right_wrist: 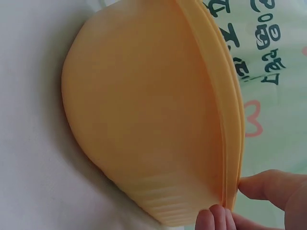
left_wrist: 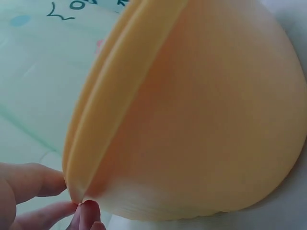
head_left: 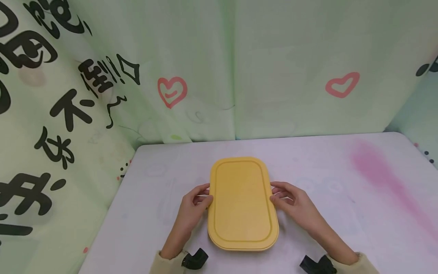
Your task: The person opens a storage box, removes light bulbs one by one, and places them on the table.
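A yellow lidded box (head_left: 243,205), rectangular with rounded corners, stands on the table in front of me with its long sides pointing away. Its lid has a shallow groove running round the top. My left hand (head_left: 193,208) pinches the rim at the left long side, and my right hand (head_left: 295,203) does the same at the right. In the left wrist view, a thumb and fingertips (left_wrist: 43,181) close on the rim above the smooth side wall (left_wrist: 201,120). The right wrist view has the right thumb (right_wrist: 266,184) on the lid edge, other fingers below it.
The box's base meets the white table (head_left: 164,182), which carries a pink smear (head_left: 383,171) at the right. Behind it hangs a pale green curtain (head_left: 273,45) with hearts; large black lettering covers the left side. Black wrist mounts (head_left: 195,259) sit at both sleeves.
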Demonstrator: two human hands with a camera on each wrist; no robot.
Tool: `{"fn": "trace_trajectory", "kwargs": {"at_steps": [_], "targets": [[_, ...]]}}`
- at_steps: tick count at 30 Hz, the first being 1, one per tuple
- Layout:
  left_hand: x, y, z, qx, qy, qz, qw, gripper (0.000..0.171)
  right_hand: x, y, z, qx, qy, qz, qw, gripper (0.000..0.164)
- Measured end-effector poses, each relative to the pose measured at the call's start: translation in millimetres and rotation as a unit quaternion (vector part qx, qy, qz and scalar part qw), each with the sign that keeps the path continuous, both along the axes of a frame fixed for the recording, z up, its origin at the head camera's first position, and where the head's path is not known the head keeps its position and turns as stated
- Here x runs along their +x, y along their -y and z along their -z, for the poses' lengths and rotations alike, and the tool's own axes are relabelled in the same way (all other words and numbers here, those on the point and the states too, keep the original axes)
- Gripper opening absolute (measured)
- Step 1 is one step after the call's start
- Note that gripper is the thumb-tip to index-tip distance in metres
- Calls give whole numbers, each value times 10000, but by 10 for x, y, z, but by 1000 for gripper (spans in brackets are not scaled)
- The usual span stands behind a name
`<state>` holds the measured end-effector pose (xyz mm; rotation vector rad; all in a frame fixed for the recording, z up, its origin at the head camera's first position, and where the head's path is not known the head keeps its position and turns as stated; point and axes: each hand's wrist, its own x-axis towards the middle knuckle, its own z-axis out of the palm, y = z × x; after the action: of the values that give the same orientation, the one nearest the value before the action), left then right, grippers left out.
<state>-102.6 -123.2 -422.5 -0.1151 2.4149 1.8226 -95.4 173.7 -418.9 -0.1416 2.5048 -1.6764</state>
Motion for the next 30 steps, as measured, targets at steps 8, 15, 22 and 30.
{"fn": "trace_trajectory", "kwargs": {"at_steps": [8,15,22,30], "targets": [[0,7,-18,46,22,-139,9999,39,20,20,-57,-133,-178,100,9997,46],[5,21,-59,103,-50,-114,9999,40,34,30,-134,-389,-10,67,9992,47],[7,46,-106,227,-29,-112,9997,40,36,45,-201,-278,67,83,9996,51],[-2,113,-158,195,-84,-136,9997,40,24,96,-261,-169,26,-92,9998,54]]}}
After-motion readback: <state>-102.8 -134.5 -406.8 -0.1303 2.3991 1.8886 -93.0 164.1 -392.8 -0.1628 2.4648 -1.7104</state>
